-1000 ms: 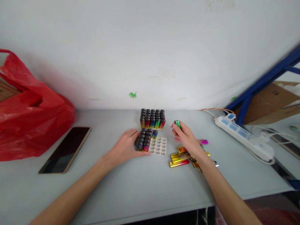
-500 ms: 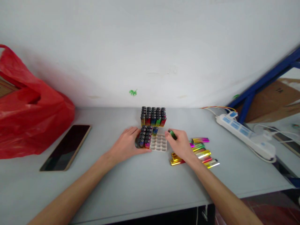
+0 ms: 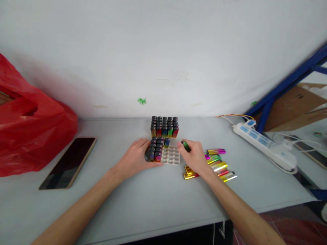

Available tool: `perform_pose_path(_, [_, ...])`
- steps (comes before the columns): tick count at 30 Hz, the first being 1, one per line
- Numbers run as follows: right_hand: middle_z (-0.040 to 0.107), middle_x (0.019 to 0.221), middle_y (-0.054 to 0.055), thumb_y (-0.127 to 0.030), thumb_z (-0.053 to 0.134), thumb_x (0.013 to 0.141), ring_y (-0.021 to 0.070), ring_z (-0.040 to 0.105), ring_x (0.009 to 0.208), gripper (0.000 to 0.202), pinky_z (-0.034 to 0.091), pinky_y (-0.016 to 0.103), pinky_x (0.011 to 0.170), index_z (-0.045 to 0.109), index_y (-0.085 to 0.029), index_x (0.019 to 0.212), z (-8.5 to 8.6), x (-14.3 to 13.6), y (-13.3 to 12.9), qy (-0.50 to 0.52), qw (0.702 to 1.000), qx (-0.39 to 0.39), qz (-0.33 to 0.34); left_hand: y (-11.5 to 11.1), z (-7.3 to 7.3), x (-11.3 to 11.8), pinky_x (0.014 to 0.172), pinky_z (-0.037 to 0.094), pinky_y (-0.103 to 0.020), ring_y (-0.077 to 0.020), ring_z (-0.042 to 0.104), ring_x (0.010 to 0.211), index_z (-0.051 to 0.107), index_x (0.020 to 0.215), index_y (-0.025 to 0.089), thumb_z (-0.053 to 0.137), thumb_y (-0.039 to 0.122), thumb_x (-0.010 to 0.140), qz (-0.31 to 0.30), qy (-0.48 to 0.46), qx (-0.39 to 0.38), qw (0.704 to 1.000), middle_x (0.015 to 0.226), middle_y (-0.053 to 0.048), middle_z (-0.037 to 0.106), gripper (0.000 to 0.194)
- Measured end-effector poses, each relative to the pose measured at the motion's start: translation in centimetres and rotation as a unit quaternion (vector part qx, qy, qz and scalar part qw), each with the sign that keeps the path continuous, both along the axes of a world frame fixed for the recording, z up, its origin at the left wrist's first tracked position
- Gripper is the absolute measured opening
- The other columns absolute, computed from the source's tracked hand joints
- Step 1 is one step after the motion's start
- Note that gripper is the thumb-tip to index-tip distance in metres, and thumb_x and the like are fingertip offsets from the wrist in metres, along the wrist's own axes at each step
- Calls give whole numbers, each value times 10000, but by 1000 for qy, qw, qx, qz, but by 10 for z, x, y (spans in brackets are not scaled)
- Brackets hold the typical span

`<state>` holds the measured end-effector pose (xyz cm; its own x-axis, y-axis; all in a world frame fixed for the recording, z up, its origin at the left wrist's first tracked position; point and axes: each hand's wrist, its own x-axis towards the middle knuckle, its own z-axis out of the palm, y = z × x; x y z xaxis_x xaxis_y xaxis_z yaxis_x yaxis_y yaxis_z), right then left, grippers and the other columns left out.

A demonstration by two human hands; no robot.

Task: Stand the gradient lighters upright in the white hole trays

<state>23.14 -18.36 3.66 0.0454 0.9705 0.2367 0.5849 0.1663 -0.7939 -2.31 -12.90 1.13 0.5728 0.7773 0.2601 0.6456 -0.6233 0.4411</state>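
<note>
A white tray (image 3: 170, 156) with round-cornered cells lies on the table in front of me. Upright lighters (image 3: 155, 149) with black tops fill its left columns, and one blue lighter (image 3: 167, 142) stands in the back row beside them. My left hand (image 3: 136, 154) grips the tray's left side, thumb along the front edge and fingers behind. A dark rounded shape shows inside that grip; I cannot make out what it is. Closed around a green lighter (image 3: 185, 146), my right hand (image 3: 192, 154) hovers by the tray's right edge, and the lighter's lower end is hidden.
Behind the tray stands a full block of lighters (image 3: 165, 127). Loose shiny lighters (image 3: 217, 166) lie in a pile under my right wrist. A phone (image 3: 68, 163) and a red plastic bag (image 3: 33, 126) are at left; a white power strip (image 3: 264, 146) with cables is at right.
The whole view has shifted slightly. The right hand with the green lighter stays beside the tray, and the left hand keeps its grip; little else differs.
</note>
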Motion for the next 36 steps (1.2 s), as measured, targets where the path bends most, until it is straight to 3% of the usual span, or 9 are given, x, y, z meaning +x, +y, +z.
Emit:
perform_pose_path(4, [325, 552, -72, -407, 517, 940, 104, 337, 549, 387, 233, 283, 556, 373, -248, 617, -1, 1, 2, -1, 1000, 4, -1, 0, 1, 0, 942, 600, -527, -360, 729, 979, 695, 978, 189, 880, 756, 720, -1, 4, -1, 1000, 1016, -125, 740, 650])
perform_pose_path(8, [388, 568, -73, -502, 519, 1029, 121, 370, 553, 439, 268, 288, 573, 404, -253, 686, 1, 1, 1, -14, 1000, -6, 14, 0, 0, 0, 935, 600, -506, -345, 729, 961, 704, 978, 200, 895, 742, 707, 0, -1, 3, 1000, 1002, -111, 744, 634])
perform_pose_path(15, [631, 902, 34, -438, 447, 1142, 187, 597, 823, 347, 449, 300, 780, 520, -240, 867, 6, 7, -1, -73, 989, 74, 105, 0, -3, 0, 939, 594, -495, -359, 736, 993, 699, 1000, 202, 912, 729, 702, -3, 2, 4, 1000, 1040, -115, 745, 642])
perform_pose_path(21, [625, 659, -17, -501, 498, 1132, 160, 573, 595, 454, 423, 284, 639, 507, -245, 757, 4, 13, 0, -101, 989, 36, 102, -1, -2, 1, 919, 598, -483, -336, 727, 947, 681, 979, 199, 904, 736, 712, -3, 7, 15, 1000, 1003, -99, 724, 640])
perform_pose_path(25, [769, 833, 28, -461, 489, 1143, 191, 708, 742, 358, 510, 284, 726, 669, -219, 951, 1, 11, 1, -92, 986, 25, 135, -1, 0, 1, 929, 598, -494, -336, 726, 953, 683, 979, 199, 914, 720, 705, -3, 2, 11, 1000, 1009, -102, 727, 632])
perform_pose_path(28, [779, 942, 70, -411, 467, 1155, 222, 732, 838, 321, 552, 324, 792, 686, -199, 1052, -5, 9, 3, -147, 975, 35, 162, -2, 0, 1, 941, 598, -502, -343, 729, 970, 686, 984, 208, 913, 716, 707, -3, -4, 3, 1000, 1017, -100, 730, 622])
perform_pose_path(32, [753, 1035, 140, -406, 435, 1162, 276, 725, 931, 349, 569, 401, 867, 682, -180, 1067, -10, 0, 7, -272, 951, 59, 135, -2, -2, 0, 962, 595, -515, -350, 730, 988, 677, 1005, 207, 897, 724, 729, -8, -5, 2, 1000, 1027, -102, 728, 626])
perform_pose_path(36, [759, 1014, 143, -407, 462, 1158, 277, 728, 894, 338, 550, 392, 844, 687, -160, 1110, -4, -14, 6, -349, 930, 4, 116, -2, -3, 0, 960, 598, -523, -355, 729, 997, 681, 1011, 203, 904, 703, 730, -4, -3, 2, 1000, 1047, -110, 735, 615])
